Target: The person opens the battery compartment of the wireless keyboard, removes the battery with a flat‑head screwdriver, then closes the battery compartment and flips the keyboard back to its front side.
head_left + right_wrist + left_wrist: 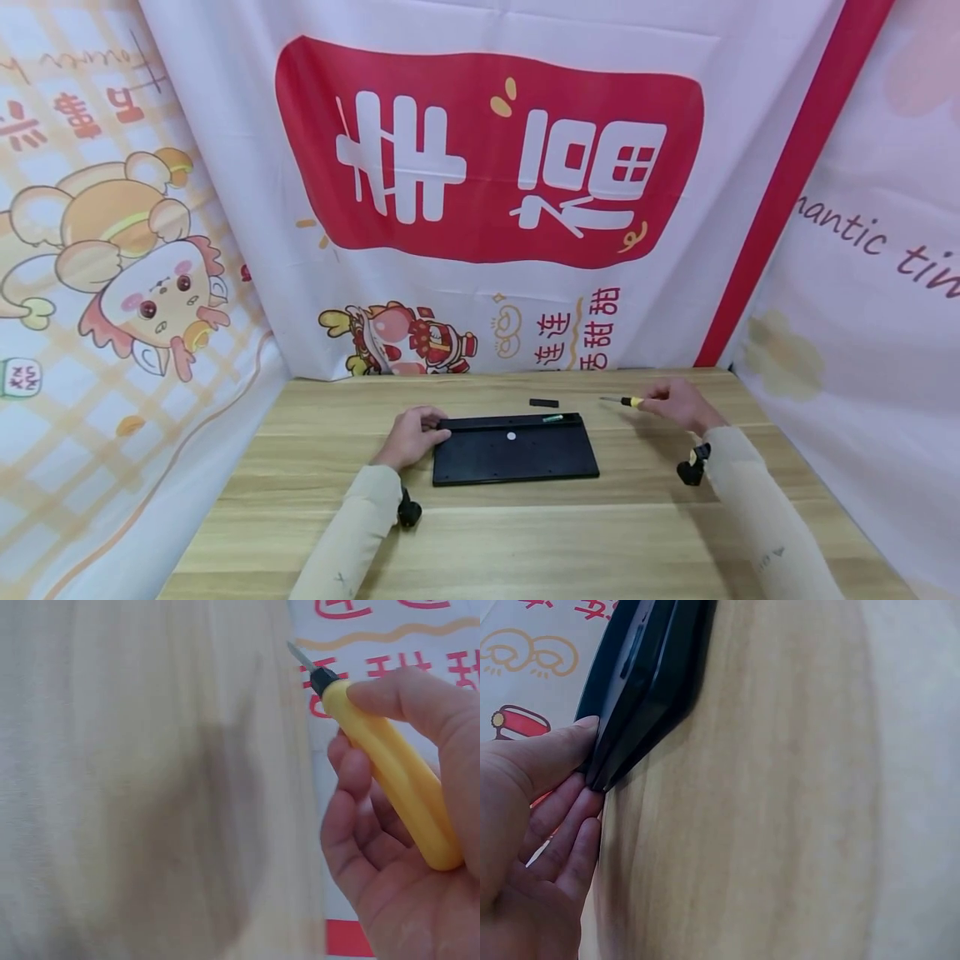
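Observation:
A black keyboard [517,458] lies underside up on the table, a round white sticker near its middle. In a slot by its far right edge sits a green battery [552,418]. My left hand [414,435] grips the keyboard's far left corner, thumb [577,742] on top and fingers at the edge. Off to the right, my right hand [678,404] holds a screwdriver [390,769] by its yellow handle. Its short metal tip points left, apart from the keyboard. A small black strip, like a battery cover [543,403], lies just behind the keyboard.
The wooden table [525,542] ends at a white printed cloth [510,317] hanging behind it. More printed cloth hangs along the left and right sides. A small black camera sits on each wrist.

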A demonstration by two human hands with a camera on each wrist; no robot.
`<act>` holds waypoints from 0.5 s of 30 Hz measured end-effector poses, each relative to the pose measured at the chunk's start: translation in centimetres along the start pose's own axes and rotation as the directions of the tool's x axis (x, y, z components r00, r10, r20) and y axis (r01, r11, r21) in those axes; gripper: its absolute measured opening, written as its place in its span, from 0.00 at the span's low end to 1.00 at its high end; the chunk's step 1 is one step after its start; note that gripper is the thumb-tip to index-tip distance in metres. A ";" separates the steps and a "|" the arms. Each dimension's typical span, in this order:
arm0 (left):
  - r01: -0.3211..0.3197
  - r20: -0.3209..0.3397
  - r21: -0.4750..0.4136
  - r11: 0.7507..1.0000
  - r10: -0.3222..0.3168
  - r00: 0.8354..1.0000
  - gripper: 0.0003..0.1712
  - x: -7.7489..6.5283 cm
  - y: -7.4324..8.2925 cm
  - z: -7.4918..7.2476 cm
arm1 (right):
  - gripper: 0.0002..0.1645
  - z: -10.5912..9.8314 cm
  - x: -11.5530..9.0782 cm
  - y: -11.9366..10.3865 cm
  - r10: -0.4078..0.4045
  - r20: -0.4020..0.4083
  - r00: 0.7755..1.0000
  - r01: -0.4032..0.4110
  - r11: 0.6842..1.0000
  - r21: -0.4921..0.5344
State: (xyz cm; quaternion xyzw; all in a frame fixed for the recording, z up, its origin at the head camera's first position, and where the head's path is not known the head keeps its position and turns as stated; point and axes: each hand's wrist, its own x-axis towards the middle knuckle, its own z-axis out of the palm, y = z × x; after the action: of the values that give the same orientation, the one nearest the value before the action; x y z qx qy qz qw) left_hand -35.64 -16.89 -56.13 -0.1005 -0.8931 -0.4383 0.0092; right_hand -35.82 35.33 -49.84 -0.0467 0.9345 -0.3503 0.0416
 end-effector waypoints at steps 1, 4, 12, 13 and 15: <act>0.000 0.000 0.000 1.000 0.000 1.000 0.12 0.0 0.0 0.0 | 0.13 0.3 0.0 0.4 -0.002 -0.019 1.000 0.002 1.000 0.005; 0.000 0.004 -0.001 1.000 0.000 1.000 0.12 0.1 -0.1 0.1 | 0.14 1.1 -0.2 1.4 0.014 -0.053 0.998 -0.013 1.000 0.014; 0.000 0.007 0.001 1.000 0.000 1.000 0.12 0.1 -0.2 0.1 | 0.16 2.6 -0.3 3.2 -0.001 -0.128 0.992 -0.004 0.999 -0.042; 0.000 0.006 0.001 1.000 0.000 1.000 0.12 0.1 -0.2 0.1 | 0.15 2.7 -0.2 3.3 -0.009 -0.135 0.991 0.001 0.998 -0.057; 0.001 0.005 0.000 1.000 -0.001 1.000 0.12 0.1 -0.2 0.1 | 0.14 2.8 -0.1 3.4 -0.039 -0.136 0.990 0.027 0.995 -0.094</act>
State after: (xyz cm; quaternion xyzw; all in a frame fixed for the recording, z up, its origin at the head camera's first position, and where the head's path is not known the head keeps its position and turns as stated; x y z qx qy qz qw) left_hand -35.81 -16.97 -56.34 -0.1014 -0.8932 -0.4381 0.0067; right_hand -35.56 36.10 -54.21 -0.0398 0.9495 -0.3098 -0.0310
